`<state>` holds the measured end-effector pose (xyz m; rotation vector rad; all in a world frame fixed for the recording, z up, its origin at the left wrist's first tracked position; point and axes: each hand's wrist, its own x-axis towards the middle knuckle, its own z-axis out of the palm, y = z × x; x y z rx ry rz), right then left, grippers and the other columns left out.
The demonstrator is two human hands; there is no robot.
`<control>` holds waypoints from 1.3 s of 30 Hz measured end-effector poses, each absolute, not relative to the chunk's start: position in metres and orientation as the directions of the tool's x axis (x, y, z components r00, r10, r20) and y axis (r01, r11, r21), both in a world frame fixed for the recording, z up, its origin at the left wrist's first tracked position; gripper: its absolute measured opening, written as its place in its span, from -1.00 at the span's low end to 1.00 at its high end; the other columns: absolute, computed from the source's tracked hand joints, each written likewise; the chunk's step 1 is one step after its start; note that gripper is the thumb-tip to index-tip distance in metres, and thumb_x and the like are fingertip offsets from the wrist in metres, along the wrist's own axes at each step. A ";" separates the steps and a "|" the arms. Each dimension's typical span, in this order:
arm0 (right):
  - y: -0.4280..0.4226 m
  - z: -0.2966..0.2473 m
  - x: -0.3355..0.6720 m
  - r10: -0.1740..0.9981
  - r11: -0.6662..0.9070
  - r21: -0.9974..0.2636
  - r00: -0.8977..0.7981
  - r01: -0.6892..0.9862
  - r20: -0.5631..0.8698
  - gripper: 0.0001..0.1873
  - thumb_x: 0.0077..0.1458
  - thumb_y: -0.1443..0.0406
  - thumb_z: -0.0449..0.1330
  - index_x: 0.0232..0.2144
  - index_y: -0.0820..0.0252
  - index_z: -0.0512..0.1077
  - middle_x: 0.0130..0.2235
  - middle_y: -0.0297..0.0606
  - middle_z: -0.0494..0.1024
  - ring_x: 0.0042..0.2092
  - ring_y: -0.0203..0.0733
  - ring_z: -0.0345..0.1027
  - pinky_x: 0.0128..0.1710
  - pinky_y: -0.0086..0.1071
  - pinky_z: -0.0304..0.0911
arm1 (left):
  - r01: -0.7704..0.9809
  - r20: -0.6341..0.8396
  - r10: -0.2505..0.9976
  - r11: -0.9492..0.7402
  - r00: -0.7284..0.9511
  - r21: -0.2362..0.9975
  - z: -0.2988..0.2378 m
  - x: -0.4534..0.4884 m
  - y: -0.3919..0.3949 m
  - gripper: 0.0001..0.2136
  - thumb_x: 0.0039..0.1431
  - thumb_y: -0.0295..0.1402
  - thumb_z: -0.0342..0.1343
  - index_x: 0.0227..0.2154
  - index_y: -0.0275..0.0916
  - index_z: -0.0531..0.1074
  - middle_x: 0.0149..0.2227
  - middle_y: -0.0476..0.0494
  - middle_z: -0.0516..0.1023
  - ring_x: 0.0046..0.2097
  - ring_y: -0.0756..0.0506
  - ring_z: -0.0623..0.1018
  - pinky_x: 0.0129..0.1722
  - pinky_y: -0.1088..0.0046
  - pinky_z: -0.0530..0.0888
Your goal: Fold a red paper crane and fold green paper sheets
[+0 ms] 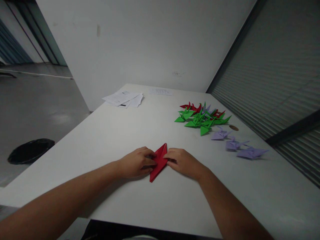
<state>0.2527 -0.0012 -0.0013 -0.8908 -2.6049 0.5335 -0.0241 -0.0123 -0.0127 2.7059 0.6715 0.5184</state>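
Note:
A red sheet of origami paper [158,163], folded into a long pointed diamond, lies flat on the white table [75,173] in front of me. My left hand [137,162] grips its left side, with the fingers curled over the fold. My right hand [182,162] presses against its right side, with the fingertips on the paper. Farther right, a heap of green and red origami cranes [202,116] lies out of reach of both hands. Several lilac origami cranes [233,145] stand in a loose row nearer the right edge.
Printed papers [123,99] lie in a stack at the far end of the table, with a single sheet [160,92] beside them. A small brown disc [233,127] sits by the heap. A wall and slatted blinds [270,83] border the table; a black round bin lid [30,151] lies on the floor at left.

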 end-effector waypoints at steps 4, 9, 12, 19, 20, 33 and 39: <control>-0.001 0.000 0.253 0.635 0.735 -0.445 -0.750 0.512 0.186 -0.71 0.20 0.47 0.26 -0.07 0.13 0.61 -0.11 -0.19 0.64 -0.07 -0.13 0.50 0.01 -0.25 0.38 | 0.375 0.288 0.493 -0.846 0.821 0.380 -0.014 -0.025 -0.012 -0.74 0.25 -0.38 0.25 -0.01 -0.16 0.63 0.04 -0.32 0.56 0.04 -0.25 0.55 0.09 0.16 0.49; -0.001 -0.002 0.254 0.634 0.738 -0.439 -0.749 0.512 0.192 -0.71 0.19 0.47 0.25 -0.08 0.12 0.60 -0.13 -0.20 0.64 -0.09 -0.14 0.50 -0.02 -0.27 0.38 | 0.372 0.291 0.490 -0.848 0.822 0.377 -0.013 -0.024 -0.012 -0.74 0.26 -0.38 0.24 0.00 -0.16 0.63 0.04 -0.33 0.55 0.04 -0.25 0.55 0.08 0.17 0.50; -0.001 -0.002 0.254 0.639 0.734 -0.435 -0.747 0.522 0.184 -0.72 0.19 0.46 0.25 -0.08 0.12 0.60 -0.13 -0.19 0.65 -0.09 -0.13 0.50 -0.02 -0.27 0.37 | 0.365 0.301 0.484 -0.853 0.822 0.373 -0.013 -0.025 -0.013 -0.74 0.26 -0.38 0.24 -0.01 -0.16 0.63 0.04 -0.34 0.55 0.04 -0.26 0.55 0.08 0.16 0.50; -0.001 -0.003 0.254 0.653 0.723 -0.427 -0.739 0.543 0.166 -0.72 0.20 0.44 0.25 -0.06 0.14 0.58 -0.10 -0.18 0.65 -0.08 -0.13 0.51 0.00 -0.28 0.36 | 0.386 0.275 0.497 -0.845 0.823 0.371 -0.011 -0.025 -0.014 -0.75 0.26 -0.37 0.24 -0.02 -0.17 0.64 0.06 -0.36 0.51 0.05 -0.26 0.53 0.08 0.16 0.49; -0.001 -0.003 0.254 0.654 0.723 -0.425 -0.739 0.545 0.165 -0.73 0.20 0.44 0.26 -0.06 0.14 0.58 -0.11 -0.18 0.65 -0.08 -0.13 0.51 -0.01 -0.28 0.36 | 0.386 0.279 0.497 -0.845 0.822 0.369 -0.011 -0.024 -0.014 -0.75 0.26 -0.37 0.24 -0.02 -0.17 0.64 0.05 -0.36 0.51 0.05 -0.26 0.53 0.08 0.17 0.49; -0.002 0.000 0.253 0.657 0.720 -0.424 -0.736 0.549 0.162 -0.77 0.22 0.41 0.26 -0.09 0.13 0.60 -0.14 -0.20 0.65 -0.12 -0.14 0.50 -0.04 -0.30 0.35 | 0.394 0.272 0.508 -0.837 0.817 0.380 -0.011 -0.024 -0.015 -0.75 0.27 -0.36 0.24 -0.02 -0.15 0.64 0.07 -0.37 0.47 0.08 -0.28 0.51 0.12 0.14 0.49; -0.002 0.003 0.252 0.639 0.715 -0.477 -0.755 0.511 0.150 -0.79 0.29 0.39 0.23 -0.10 0.11 0.63 -0.12 -0.20 0.61 -0.12 -0.17 0.48 -0.05 -0.31 0.36 | 0.392 0.280 0.490 -0.855 0.826 0.341 -0.011 -0.023 -0.015 -0.76 0.28 -0.37 0.23 -0.02 -0.16 0.64 0.08 -0.38 0.46 0.10 -0.29 0.50 0.14 0.13 0.47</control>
